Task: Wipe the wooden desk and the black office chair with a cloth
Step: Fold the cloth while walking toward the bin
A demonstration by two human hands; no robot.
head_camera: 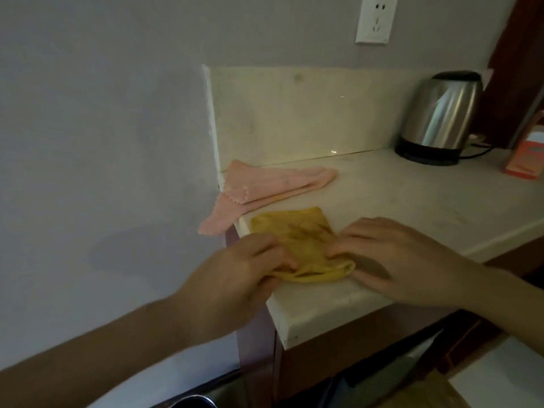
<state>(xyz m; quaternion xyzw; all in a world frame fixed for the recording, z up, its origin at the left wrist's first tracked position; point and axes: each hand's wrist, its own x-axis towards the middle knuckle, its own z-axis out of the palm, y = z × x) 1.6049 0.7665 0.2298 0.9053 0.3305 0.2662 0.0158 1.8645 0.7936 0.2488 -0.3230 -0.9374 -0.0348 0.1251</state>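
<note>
I count two cloths on my feed: one yellow cloth [297, 234] and one pink cloth [273, 184]. Two grips are in view, one left grip [235, 275] and one right grip [391, 254]. There is one counter [412, 201], and I make out one steel kettle [441, 113] with one black cord [478, 151] at its base. One orange box [527, 157] shows at the right edge, cut off by the frame. One white wall socket [374, 19] is on the wall.
</note>
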